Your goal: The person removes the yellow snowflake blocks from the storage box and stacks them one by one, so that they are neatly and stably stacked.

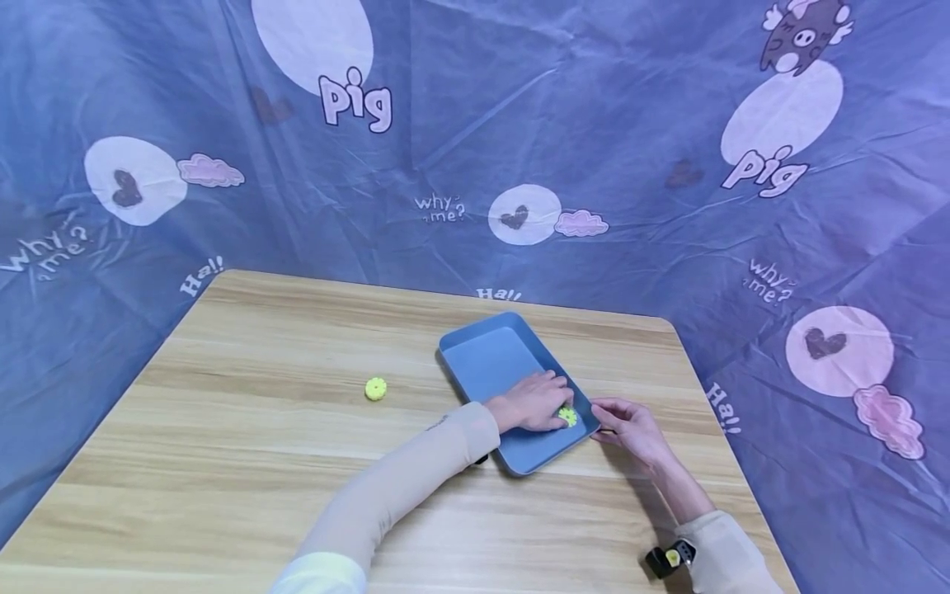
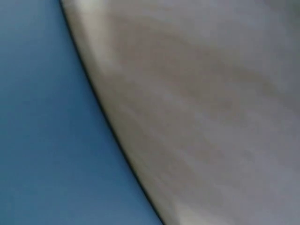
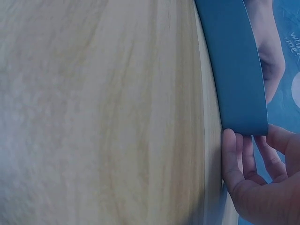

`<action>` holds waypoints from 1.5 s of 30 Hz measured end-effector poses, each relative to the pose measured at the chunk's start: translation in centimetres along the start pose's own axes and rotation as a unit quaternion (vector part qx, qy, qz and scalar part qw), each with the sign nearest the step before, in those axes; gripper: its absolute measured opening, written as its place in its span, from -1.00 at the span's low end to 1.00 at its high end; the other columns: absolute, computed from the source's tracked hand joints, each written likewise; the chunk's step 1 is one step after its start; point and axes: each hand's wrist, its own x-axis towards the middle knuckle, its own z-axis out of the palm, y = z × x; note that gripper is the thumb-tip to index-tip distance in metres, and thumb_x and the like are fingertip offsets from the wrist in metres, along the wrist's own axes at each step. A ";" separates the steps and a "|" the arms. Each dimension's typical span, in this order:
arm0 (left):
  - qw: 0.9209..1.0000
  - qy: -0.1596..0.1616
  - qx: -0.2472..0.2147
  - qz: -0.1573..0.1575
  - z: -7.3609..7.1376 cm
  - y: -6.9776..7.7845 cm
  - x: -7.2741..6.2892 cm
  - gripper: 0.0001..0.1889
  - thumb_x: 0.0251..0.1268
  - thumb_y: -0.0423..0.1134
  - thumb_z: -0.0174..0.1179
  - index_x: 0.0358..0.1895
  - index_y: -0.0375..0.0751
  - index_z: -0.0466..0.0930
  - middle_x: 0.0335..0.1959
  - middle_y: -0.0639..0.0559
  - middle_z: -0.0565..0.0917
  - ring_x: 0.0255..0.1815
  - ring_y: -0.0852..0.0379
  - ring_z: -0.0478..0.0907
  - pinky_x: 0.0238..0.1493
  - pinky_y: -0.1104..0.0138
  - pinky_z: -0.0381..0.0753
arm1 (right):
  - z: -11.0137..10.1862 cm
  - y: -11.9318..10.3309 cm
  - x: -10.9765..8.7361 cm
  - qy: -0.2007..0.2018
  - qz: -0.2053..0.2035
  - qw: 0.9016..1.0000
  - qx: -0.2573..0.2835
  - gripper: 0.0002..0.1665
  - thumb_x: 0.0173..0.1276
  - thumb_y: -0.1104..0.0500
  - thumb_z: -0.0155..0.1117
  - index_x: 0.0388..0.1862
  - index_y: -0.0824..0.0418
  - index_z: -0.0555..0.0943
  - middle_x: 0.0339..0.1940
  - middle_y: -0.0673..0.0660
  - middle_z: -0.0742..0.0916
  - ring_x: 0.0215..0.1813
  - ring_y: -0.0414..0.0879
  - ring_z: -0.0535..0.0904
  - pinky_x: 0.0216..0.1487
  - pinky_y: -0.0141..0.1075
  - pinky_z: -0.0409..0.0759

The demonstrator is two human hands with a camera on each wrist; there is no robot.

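Note:
A shallow blue rectangular tray [image 1: 486, 355] lies at an angle on the wooden table. Reaching over its left wall, my left hand [image 1: 536, 402] pinches a small yellow-green flower-shaped piece [image 1: 567, 416] between thumb and fingers, low inside the near right part. My right hand [image 1: 631, 429] holds the tray's right corner from outside. In the right wrist view, the right hand [image 3: 262, 183] has one digit low by the tray's base and another at the rim of the blue tray wall [image 3: 239, 70]. The left wrist view shows only blue tray [image 2: 47, 117] and blurred table.
A second yellow-green flower-shaped piece [image 1: 376, 388] sits on the wooden table [image 1: 297, 346] left of the tray. Blue printed cloth [image 1: 460, 124] hangs behind and beside the table. A small black device [image 1: 670, 558] is on the right wrist.

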 end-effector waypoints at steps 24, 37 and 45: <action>0.992 0.000 -0.127 -0.020 -0.8 -1.5 -2.3 -0.76 0.35 -0.08 0.46 0.01 0.04 0.74 -0.08 0.21 0.74 0.01 0.29 0.58 0.13 0.45 0.55 | -0.1 0.2 0.0 0.002 -0.004 1.000 0.009 -0.61 0.57 0.21 0.29 0.25 0.42 0.64 -0.17 -0.15 0.78 -0.13 -0.30 0.73 -0.07 -0.42 0.79; 0.986 0.012 -0.163 -0.043 -1.3 -3.2 -3.9 -0.88 0.42 -0.12 0.39 -0.07 0.04 0.75 -0.25 0.24 0.75 -0.12 0.31 0.59 0.12 0.40 0.57 | -0.1 0.2 0.0 0.001 -0.006 1.000 0.006 -0.55 0.58 0.21 0.28 0.29 0.47 0.60 -0.14 -0.18 0.78 -0.12 -0.29 0.75 -0.05 -0.41 0.79; 0.983 0.014 -0.177 -0.053 -1.5 -3.4 -4.6 -0.90 0.43 -0.13 0.38 -0.09 0.03 0.74 -0.23 0.22 0.76 -0.19 0.34 0.59 0.01 0.46 0.56 | -0.2 0.3 0.1 0.000 -0.006 1.000 0.007 -0.61 0.58 0.20 0.27 0.26 0.40 0.64 -0.13 -0.18 0.77 -0.11 -0.30 0.74 -0.05 -0.42 0.78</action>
